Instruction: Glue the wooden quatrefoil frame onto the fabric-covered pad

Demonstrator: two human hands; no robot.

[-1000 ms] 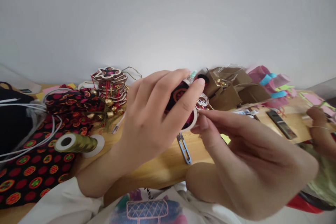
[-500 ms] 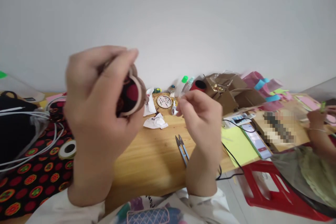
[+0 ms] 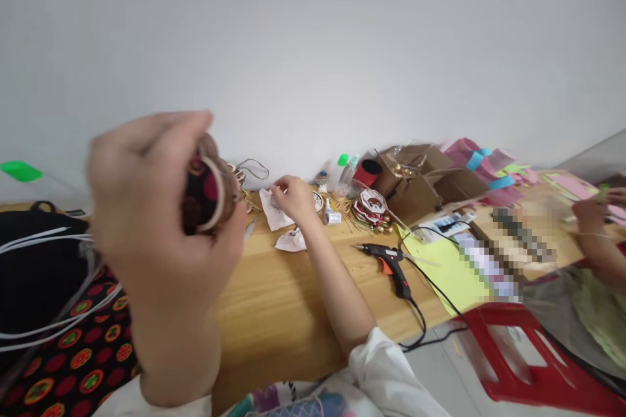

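Observation:
Raised close to the camera, my left hand [image 3: 151, 215] is closed around a small round piece [image 3: 204, 192] with a pale wood-coloured rim and dark, red-spotted fabric inside; fingers cover much of it. My right hand [image 3: 297, 201] reaches to the back of the table, fingertips pinched together over a crumpled white packet [image 3: 272, 216]. Whether something is between those fingertips is too small to make out. Beside that hand are a second white packet [image 3: 292, 241], a round pale disc [image 3: 317, 201] partly behind the wrist, and a small glue bottle [image 3: 332, 214].
A black glue gun [image 3: 391, 260] lies with its cord beside yellow paper [image 3: 435, 267]. Farther back are a round ornament with bells [image 3: 370, 208] and a cardboard box [image 3: 415, 199]. Patterned black fabric [image 3: 83, 345] and white cables [image 3: 44, 241] lie left. Another person's hand [image 3: 594, 218] is far right.
My right hand has moved away from the left hand, forward and left to the white packet. My left hand has shifted left and slightly down, still holding the round piece.

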